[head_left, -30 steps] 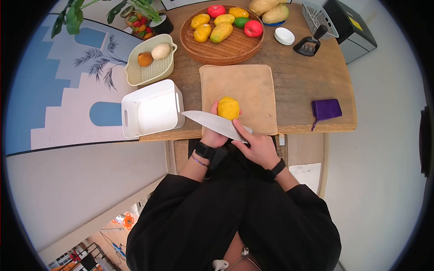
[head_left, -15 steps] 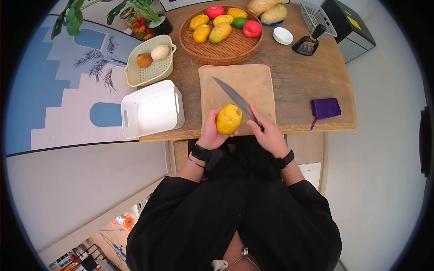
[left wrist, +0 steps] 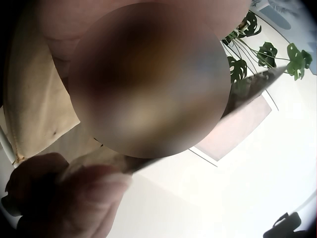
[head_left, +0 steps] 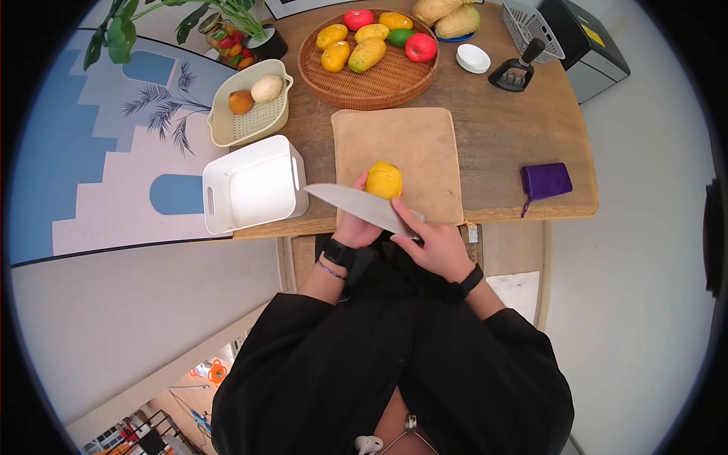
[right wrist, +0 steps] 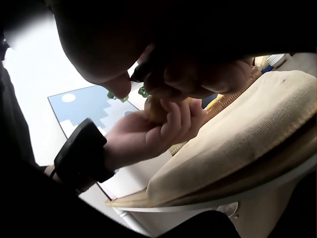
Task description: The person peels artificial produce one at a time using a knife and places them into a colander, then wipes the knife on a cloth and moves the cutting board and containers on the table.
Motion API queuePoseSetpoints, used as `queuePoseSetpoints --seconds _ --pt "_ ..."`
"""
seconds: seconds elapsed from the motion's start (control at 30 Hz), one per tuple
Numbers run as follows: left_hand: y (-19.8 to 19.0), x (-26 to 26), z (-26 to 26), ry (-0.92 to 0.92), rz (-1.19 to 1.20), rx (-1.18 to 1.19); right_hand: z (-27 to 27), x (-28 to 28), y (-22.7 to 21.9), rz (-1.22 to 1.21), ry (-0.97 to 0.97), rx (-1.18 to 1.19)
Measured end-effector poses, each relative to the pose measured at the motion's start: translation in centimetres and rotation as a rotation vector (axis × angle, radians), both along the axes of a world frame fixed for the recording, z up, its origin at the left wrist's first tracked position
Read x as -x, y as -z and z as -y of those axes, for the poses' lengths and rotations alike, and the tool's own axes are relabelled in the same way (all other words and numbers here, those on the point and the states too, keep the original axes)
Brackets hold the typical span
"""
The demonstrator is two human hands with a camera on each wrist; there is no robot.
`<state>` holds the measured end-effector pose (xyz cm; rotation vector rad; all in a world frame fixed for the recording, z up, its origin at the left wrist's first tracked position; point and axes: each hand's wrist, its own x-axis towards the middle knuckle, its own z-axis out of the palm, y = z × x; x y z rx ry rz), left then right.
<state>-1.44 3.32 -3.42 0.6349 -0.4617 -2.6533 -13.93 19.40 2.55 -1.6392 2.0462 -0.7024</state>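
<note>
My left hand (head_left: pixel 358 230) holds a yellow fruit (head_left: pixel 384 180) over the near part of the cutting board (head_left: pixel 409 136). In the right wrist view, its fingers (right wrist: pixel 176 121) curl round the fruit. My right hand (head_left: pixel 441 249) grips a large kitchen knife (head_left: pixel 353 202) by its handle, index finger stretched along the blade. The blade lies across the near side of the fruit, tip pointing left toward the white bin, and overlaps the left hand. A blurred round patch hides most of the fruit in the left wrist view; the blade tip (left wrist: pixel 260 83) sticks out beyond it.
A white bin (head_left: pixel 296 193) and a cream colander (head_left: pixel 220 125) with two round items stand left. Behind the board is a wicker tray (head_left: pixel 326 89) of fruit. To the right lie a purple pouch (head_left: pixel 546 180), a white bowl (head_left: pixel 473 58) and a black-handled tool (head_left: pixel 516 74).
Half a second ago the knife pointed away over the board, right of the fruit. Now it has swung back across the fruit's near side, pointing left, as it was one second ago.
</note>
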Motion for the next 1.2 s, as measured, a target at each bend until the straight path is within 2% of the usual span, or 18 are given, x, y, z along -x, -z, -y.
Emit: queuePoseSetpoints --seconds 0.07,0.17,0.23,0.37,0.47,0.5,0.57,0.67,0.87,0.97,1.07,1.13,1.2 --pt "0.6 -0.1 0.1 0.039 -0.073 -0.04 0.1 -0.5 0.9 -0.037 -0.004 0.079" --pt "0.6 0.0 -0.4 -0.018 -0.011 0.02 0.4 -0.8 1.2 -0.067 0.047 0.04" --pt "0.2 0.0 -1.2 -0.05 0.155 0.128 0.6 -0.4 1.6 -0.055 0.093 0.08" --pt "-0.3 -1.1 -1.4 0.042 0.178 0.204 0.8 0.9 1.3 0.049 0.137 0.163" --pt "1.5 -1.9 -0.8 0.019 0.188 0.225 0.7 1.8 0.9 0.134 0.042 0.097" --pt "2.1 -2.1 -0.1 0.04 0.115 0.187 0.7 1.8 1.2 0.136 0.019 0.122" --pt "0.8 -1.9 -0.1 0.056 0.042 0.148 0.7 1.7 1.4 0.139 -0.009 0.145" --pt "-0.8 -1.2 -0.5 -0.014 0.161 0.082 1.1 1.4 1.5 0.06 0.056 0.098" --pt "0.0 -1.6 -0.3 0.047 0.074 0.115 1.4 1.8 2.0 0.261 0.235 0.153" --pt "0.3 -2.0 -0.2 0.091 0.156 0.199 1.2 3.1 2.8 0.318 0.201 0.108" --pt "-0.8 -1.9 -0.2 0.065 0.205 0.192 1.1 4.0 2.2 0.226 0.232 0.036" --pt "-1.8 -1.6 -0.1 0.022 0.219 0.162 1.2 4.3 1.8 0.112 0.322 -0.149" --pt "0.2 -1.8 0.6 0.012 0.173 0.197 1.1 3.9 2.1 0.153 0.331 -0.091"
